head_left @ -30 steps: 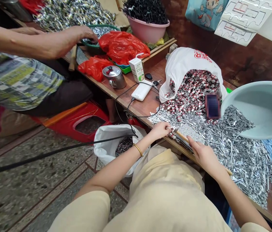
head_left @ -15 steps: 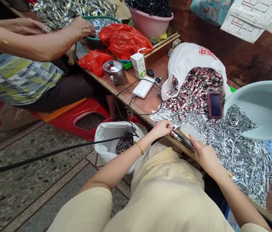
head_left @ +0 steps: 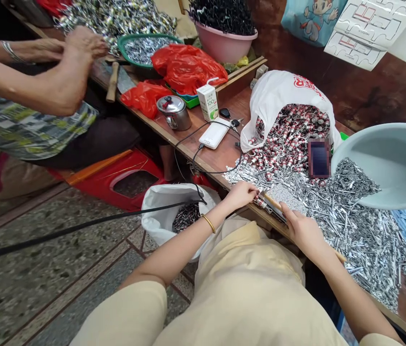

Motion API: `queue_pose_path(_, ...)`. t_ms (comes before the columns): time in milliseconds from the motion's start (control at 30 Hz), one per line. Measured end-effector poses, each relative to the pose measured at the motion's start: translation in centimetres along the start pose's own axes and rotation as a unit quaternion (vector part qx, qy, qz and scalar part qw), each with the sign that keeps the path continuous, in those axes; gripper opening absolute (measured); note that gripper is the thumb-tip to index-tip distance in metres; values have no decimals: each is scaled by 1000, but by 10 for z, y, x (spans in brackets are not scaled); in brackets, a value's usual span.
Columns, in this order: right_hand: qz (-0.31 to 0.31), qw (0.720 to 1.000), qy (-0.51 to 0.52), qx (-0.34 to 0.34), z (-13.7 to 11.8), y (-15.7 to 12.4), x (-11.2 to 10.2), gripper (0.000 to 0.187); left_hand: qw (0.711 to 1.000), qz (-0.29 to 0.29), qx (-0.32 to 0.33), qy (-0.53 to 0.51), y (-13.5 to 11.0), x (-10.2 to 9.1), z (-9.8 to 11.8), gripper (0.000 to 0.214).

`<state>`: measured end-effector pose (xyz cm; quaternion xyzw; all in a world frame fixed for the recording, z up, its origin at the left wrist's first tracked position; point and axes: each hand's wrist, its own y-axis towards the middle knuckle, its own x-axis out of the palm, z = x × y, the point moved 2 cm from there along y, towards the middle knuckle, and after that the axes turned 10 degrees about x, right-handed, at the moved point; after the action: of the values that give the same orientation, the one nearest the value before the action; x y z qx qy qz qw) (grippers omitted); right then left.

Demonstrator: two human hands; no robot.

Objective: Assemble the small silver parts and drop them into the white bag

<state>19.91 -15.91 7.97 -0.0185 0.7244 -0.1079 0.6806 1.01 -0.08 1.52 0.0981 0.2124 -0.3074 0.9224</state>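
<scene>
"While you're watching the striped part (head_left: 259,202) at the bench edge, what has hold of it?"

"Possibly the left hand (head_left: 241,194), at nine o'clock from it. Thumb and fingertips are pinched together with almost no gap, right by the part's end. I can't tell whether they grip it or some smaller bit beside it."

"And the other one?"

"The right hand (head_left: 301,230), around four o'clock, is curled closed about the wooden handle of a hammer-like tool (head_left: 274,203). The metal end sits just beside the left fingertips; whether it touches the part, I can't make out."

"What's different from half a second ago?"

"Little at the bench edge: both hands keep their places and the tool lies at much the same angle. So I'd judge this piece is being kept steady. The bigger shift is out at ten o'clock, where the co-worker's near hand (head_left: 85,44) has left the green tray (head_left: 123,52) and drawn back beside the other. I'd say that leaves the work here untouched."

"Further round?"

"Loose metal pins (head_left: 350,245) spread from three to five. A white bag (head_left: 276,86) spills more striped parts at one, a pale basin (head_left: 400,158) sits between two and three, a white power bank (head_left: 214,133) between ten and eleven, and an open sack (head_left: 157,211) of dark pieces near nine, below the bench top."
</scene>
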Motion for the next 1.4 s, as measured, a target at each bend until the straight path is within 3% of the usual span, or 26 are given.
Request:
queue_pose_path(167, 21, 1000, 17, 3, 1, 4, 0, 54, 1000, -21, -5, 3, 1, 0, -4, 17)
queue_pose_path(267, 14, 1000, 17, 10, 8, 4, 6, 52, 998, -21, -33, -53, -2, -1, -5, 21)
queue_pose_path(400, 110, 990, 26, 85, 24, 5, 26, 50, 985, 7, -41, -167, -6, 5, -1, 29)
queue_pose_path(533, 189, 973, 22, 132, 39, 6, 47, 47, 993, 40, 20, -106, -4, 17, 6, 24)
queue_pose_path(667, 235, 962, 33, 136, 77, 13, 44, 33, 994, 17, 63, -91, -4, 20, 10, 30)
queue_pose_path(800, 190, 956, 33, 220, 133, 36, 33, 26, 995, -8, 90, -43, -9, 18, 15, 25)
queue_pose_path(900, 135, 966, 53, 213, 153, 55, 33, 16, 990, 10, 137, 38, -13, 24, 19, 21)
queue_pose_path(1067, 146, 966, 98, 192, 151, 55, 36, 12, 951, 106, 249, 149, -17, 33, 22, 17)
queue_pose_path(1300, 119, 945, 183, 244, 130, 38, 27, 9, 943, 73, 302, 115, -21, 28, 16, 20)
queue_pose_path(1400, 133, 938, 239, 214, 109, 39, 15, 14, 929, 68, 347, 109, -21, 29, 15, 21)
